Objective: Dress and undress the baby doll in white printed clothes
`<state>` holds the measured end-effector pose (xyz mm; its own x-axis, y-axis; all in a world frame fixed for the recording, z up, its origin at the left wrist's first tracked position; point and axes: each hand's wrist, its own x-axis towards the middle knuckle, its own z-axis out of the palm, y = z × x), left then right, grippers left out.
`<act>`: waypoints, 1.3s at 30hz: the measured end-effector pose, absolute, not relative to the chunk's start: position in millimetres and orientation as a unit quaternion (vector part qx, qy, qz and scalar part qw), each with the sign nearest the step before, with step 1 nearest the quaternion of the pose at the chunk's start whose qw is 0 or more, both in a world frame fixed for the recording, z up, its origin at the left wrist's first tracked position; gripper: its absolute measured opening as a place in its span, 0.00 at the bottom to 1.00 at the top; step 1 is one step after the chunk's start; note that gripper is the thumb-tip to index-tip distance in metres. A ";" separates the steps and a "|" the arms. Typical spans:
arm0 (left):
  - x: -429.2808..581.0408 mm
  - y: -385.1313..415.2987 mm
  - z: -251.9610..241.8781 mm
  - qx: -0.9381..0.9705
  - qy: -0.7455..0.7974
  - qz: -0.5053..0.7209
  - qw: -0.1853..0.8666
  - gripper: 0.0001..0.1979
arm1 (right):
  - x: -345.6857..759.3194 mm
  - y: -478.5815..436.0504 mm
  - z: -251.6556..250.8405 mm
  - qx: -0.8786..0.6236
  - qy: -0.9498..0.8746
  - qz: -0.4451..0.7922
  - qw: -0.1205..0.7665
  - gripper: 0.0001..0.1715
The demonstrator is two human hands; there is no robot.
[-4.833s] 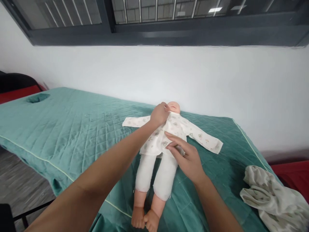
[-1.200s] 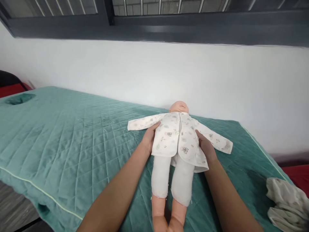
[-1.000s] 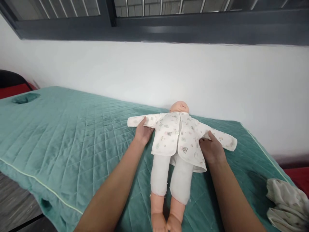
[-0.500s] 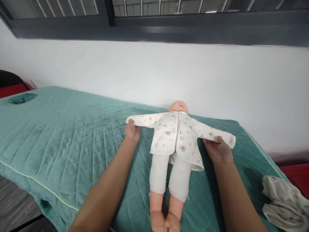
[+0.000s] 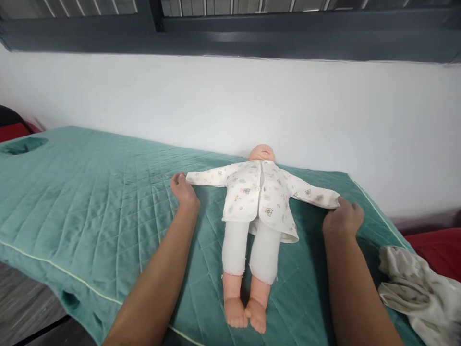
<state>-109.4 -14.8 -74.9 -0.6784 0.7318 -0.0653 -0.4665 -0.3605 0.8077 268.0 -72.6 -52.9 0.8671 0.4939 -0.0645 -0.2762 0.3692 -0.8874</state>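
head view, the doll: a pink-skinned baby doll with soft white cloth legs [image 5: 265, 254] lies on its back in front of me, its head by the wall, its bare plastic feet [image 5: 236, 312] toward me and touching each other.
the jacket: a white long-sleeved fabric jacket with small printed figures [image 5: 245, 192] is on the doll, its two front edges running down the middle, a round button [image 5: 258, 189] showing between chest and hem (a narrow gap shows above it).
my left hand: my left hand [image 5: 183, 188] has its fingers curled in and clamped on the cuff end of the sleeve on its side [image 5: 207, 178], which stretches out almost straight from the shoulder.
my right hand: my right hand [image 5: 343, 217] is bent round, thumb and fingers clamped on the cuff of the other sleeve [image 5: 313, 194], which slopes down and outward.
the bed: a green quilted cover with pale piping [image 5: 118, 202] lies under the doll, with a dark hole [image 5: 24, 145] near its far left end.
by my right arm: a crumpled off-white cloth [image 5: 419, 290] sits near the edge, just beside something red [image 5: 437, 251].
behind: a plain white wall [image 5: 151, 96] rises to a dark grey window frame [image 5: 270, 38].
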 end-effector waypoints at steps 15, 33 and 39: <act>-60.7 -136.3 -57.7 0.683 0.366 0.533 0.340 0.18 | 153.2 -190.6 -65.3 -0.511 -0.644 0.107 0.559 0.18; -73.1 -117.9 -75.1 0.421 0.471 0.688 0.357 0.19 | 163.1 -176.0 -70.0 -0.583 -0.461 0.179 0.645 0.11; -82.4 -107.3 -87.9 0.285 0.461 0.733 0.411 0.14 | 173.0 -168.0 -69.5 -0.528 -0.260 0.225 0.776 0.10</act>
